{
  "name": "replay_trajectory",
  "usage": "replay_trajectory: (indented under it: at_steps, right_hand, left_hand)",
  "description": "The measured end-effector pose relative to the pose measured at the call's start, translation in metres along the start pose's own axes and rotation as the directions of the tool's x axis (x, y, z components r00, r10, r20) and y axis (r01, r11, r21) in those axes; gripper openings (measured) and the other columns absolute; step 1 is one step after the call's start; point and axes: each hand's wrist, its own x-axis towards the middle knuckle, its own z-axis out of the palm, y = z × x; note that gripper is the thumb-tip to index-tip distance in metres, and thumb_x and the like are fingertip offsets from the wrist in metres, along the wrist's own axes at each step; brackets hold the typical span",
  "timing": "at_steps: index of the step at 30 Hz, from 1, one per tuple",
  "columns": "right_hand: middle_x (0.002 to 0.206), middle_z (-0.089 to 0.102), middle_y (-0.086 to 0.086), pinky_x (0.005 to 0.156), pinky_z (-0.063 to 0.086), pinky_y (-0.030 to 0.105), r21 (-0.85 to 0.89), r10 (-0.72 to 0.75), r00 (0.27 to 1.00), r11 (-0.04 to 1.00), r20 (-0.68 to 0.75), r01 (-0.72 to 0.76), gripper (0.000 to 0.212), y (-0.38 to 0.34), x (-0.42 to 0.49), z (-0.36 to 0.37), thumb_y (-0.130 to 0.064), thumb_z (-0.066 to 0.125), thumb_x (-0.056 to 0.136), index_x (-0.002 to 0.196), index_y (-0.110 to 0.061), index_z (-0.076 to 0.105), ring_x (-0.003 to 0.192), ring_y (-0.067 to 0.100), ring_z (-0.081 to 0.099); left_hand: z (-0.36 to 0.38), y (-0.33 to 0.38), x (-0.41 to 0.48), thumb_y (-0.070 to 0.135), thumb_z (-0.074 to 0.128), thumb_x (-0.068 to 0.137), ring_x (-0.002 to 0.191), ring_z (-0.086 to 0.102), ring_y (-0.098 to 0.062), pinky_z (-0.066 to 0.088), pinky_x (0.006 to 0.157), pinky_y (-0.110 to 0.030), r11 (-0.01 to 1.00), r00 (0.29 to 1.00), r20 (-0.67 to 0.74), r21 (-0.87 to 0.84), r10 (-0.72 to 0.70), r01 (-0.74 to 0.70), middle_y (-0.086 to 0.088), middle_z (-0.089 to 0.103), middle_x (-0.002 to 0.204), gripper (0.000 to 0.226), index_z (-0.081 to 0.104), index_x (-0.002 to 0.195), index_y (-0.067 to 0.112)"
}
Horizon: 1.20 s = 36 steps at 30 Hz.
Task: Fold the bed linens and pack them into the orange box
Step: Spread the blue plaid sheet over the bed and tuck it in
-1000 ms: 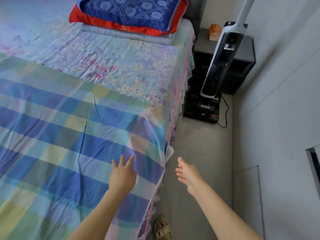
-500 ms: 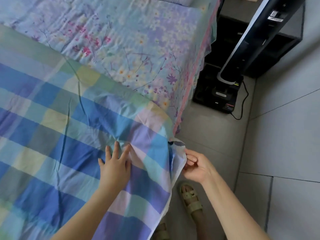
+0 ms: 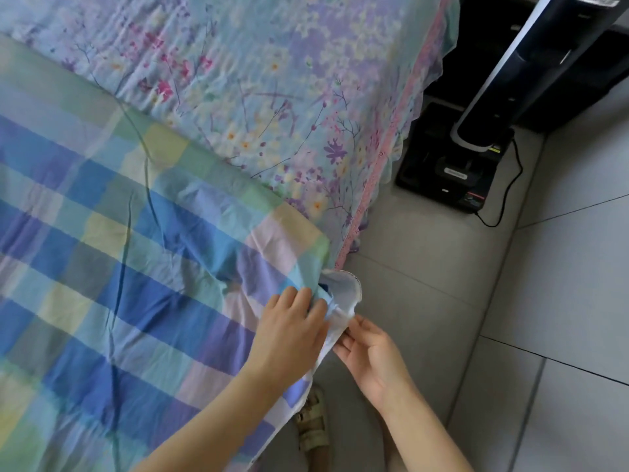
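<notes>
A plaid sheet (image 3: 136, 267) in blue, green and yellow checks lies spread over the bed. Its near right corner hangs over the bed's edge, with the pale underside turned up. My left hand (image 3: 289, 332) lies on that corner and its fingers curl into the cloth. My right hand (image 3: 371, 356) is just beside the bed and pinches the sheet's white hem from below. The orange box is not in view.
Under the plaid sheet lies a floral bedspread (image 3: 272, 80) with a pink trim. A black vacuum on its dock (image 3: 456, 172), with a cable, stands on the grey tiled floor (image 3: 544, 301) to the right. My sandalled foot (image 3: 313, 427) is by the bed.
The view tilted down toward the bed's edge. My right hand came in from the air and took the hem. My left hand slid right to the corner and curled into the cloth.
</notes>
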Motion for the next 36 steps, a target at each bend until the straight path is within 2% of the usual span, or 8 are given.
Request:
replay_trajectory:
  at_steps: [7, 11, 17, 20, 26, 29, 32, 36]
  right_hand:
    - [0.090, 0.069, 0.017, 0.080, 0.055, 0.033, -0.289, -0.005, 1.000, 0.957, 0.018, 0.010, 0.019, -0.013, -0.005, -0.002, 0.001, 0.042, 0.096, 0.091, 0.001, 0.059, 0.084, 0.028, 0.067]
    - [0.083, 0.068, 0.010, 0.080, 0.055, 0.032, -0.443, -0.011, 0.998, 0.896, 0.064, 0.038, 0.020, -0.019, -0.006, -0.002, 0.002, 0.047, 0.094, 0.081, -0.006, 0.060, 0.080, 0.023, 0.066]
    - [0.091, 0.056, 0.017, 0.092, 0.051, 0.043, -0.513, -0.016, 0.998, 0.857, 0.054, 0.041, 0.011, -0.026, -0.002, -0.005, -0.014, 0.054, 0.085, 0.089, -0.003, 0.054, 0.088, 0.026, 0.058]
    - [0.101, 0.063, 0.023, 0.093, 0.051, 0.044, -0.435, 0.019, 1.000, 0.900, -0.022, -0.026, 0.011, -0.025, 0.004, -0.008, -0.003, 0.047, 0.096, 0.099, 0.000, 0.057, 0.096, 0.033, 0.063]
    - [0.096, 0.068, 0.005, 0.084, 0.055, 0.034, -0.496, -0.065, 0.984, 0.868, -0.166, -0.027, 0.006, -0.022, 0.003, -0.004, -0.015, 0.054, 0.094, 0.092, -0.014, 0.060, 0.091, 0.022, 0.064]
    - [0.097, 0.065, -0.005, 0.076, 0.048, 0.023, -0.738, -0.376, 0.902, 0.666, -0.212, 0.105, 0.008, -0.027, 0.001, -0.001, -0.020, 0.057, 0.092, 0.099, -0.018, 0.059, 0.090, 0.013, 0.060]
    - [0.097, 0.064, -0.009, 0.074, 0.042, 0.017, -0.850, -0.575, 0.806, 0.488, -0.142, 0.199, 0.015, -0.038, 0.005, 0.010, -0.020, 0.056, 0.092, 0.105, -0.018, 0.063, 0.087, 0.005, 0.056]
    - [0.102, 0.070, 0.002, 0.078, 0.047, 0.028, -0.705, -0.358, 0.922, 0.692, -0.147, 0.157, 0.021, -0.048, 0.023, 0.029, -0.014, 0.051, 0.093, 0.105, -0.010, 0.068, 0.096, 0.020, 0.062]
  left_hand:
    - [0.008, 0.012, 0.055, 0.027, 0.077, 0.067, 0.044, 0.050, -0.023, 0.024, 0.047, -0.025, 0.942, 0.934, 0.161, 0.166, -0.318, 0.292, -0.003, 0.051, 0.055, 0.025, 0.057, 0.072, 0.012]
    - [0.004, 0.006, 0.091, 0.024, 0.055, 0.085, 0.100, 0.044, -0.026, 0.031, 0.082, -0.032, 0.886, 0.856, 0.485, 0.458, -0.180, -0.074, -0.006, 0.046, 0.107, 0.020, 0.061, 0.104, 0.024]
    - [-0.004, 0.008, 0.137, 0.013, 0.047, 0.093, 0.109, 0.046, -0.020, 0.033, 0.094, -0.029, 0.815, 0.763, 0.641, 0.397, 0.083, -0.422, 0.000, 0.054, 0.111, 0.022, 0.065, 0.105, 0.016]
    - [-0.035, 0.013, 0.159, 0.012, 0.055, 0.090, 0.090, 0.053, -0.020, 0.043, 0.074, -0.029, 0.876, 0.695, 0.719, 0.355, -0.032, -0.326, -0.003, 0.055, 0.098, 0.005, 0.059, 0.092, 0.012]
    - [-0.061, 0.052, 0.221, 0.013, 0.053, 0.087, 0.055, 0.036, -0.009, 0.038, 0.051, -0.021, 0.927, 0.661, 0.746, 0.302, -0.083, -0.224, 0.002, 0.038, 0.061, 0.031, 0.040, 0.060, 0.011]
    - [-0.060, 0.073, 0.239, 0.006, 0.044, 0.093, 0.050, 0.039, -0.009, 0.041, 0.042, -0.011, 0.962, 0.643, 0.758, 0.243, -0.108, -0.125, -0.004, 0.058, 0.071, 0.021, 0.058, 0.077, 0.004]
    - [-0.051, 0.080, 0.243, -0.002, 0.038, 0.092, 0.048, 0.042, -0.015, 0.037, 0.037, -0.019, 0.973, 0.511, 0.828, 0.205, -0.231, 0.107, -0.022, 0.067, 0.085, 0.026, 0.060, 0.107, -0.006]
    - [-0.052, 0.072, 0.243, -0.009, 0.038, 0.086, 0.045, 0.041, -0.018, 0.038, 0.042, -0.022, 0.973, 0.495, 0.842, 0.140, -0.215, 0.184, -0.011, 0.043, 0.056, 0.018, 0.049, 0.075, -0.002]
